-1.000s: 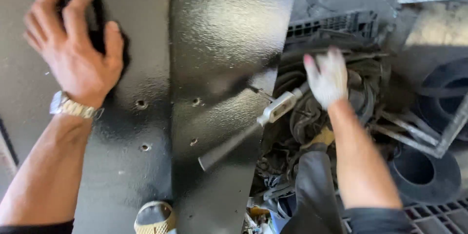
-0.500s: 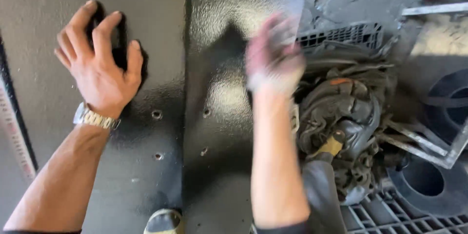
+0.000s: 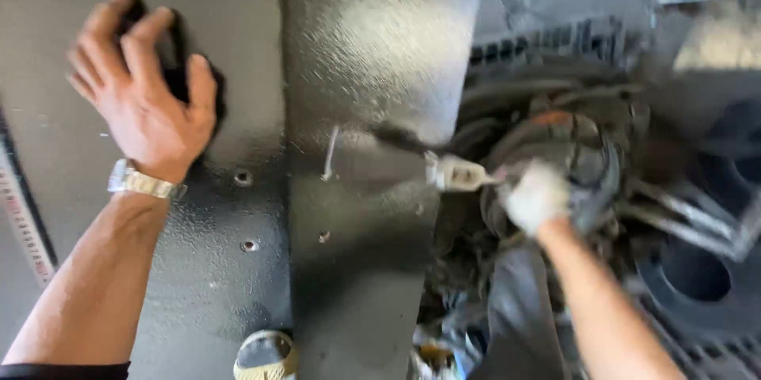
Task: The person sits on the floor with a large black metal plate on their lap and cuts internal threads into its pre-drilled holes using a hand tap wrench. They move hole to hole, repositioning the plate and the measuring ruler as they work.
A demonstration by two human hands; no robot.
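My left hand (image 3: 147, 103) lies flat with fingers spread on a black textured metal panel (image 3: 365, 47); a metal watch (image 3: 143, 183) is on that wrist. My right hand (image 3: 537, 196), blurred by motion, grips a long tool (image 3: 453, 174) with a silvery collar and a dark shaft that points left across the panel's right edge. A thin bent wire (image 3: 329, 154) sticks up from the panel beside the shaft's tip. Small holes (image 3: 243, 178) dot the panel below my left hand.
A heap of dark greasy machine parts (image 3: 571, 150) lies right of the panel, with black rings (image 3: 697, 285) and a grated crate (image 3: 555, 39) around it. A measuring tape (image 3: 20, 221) runs along the left edge. A shoe tip (image 3: 265, 352) shows at the bottom.
My right hand swung from over the panel's middle back to the right and now holds the tool at the panel's edge. My left hand stayed pressed on the panel.
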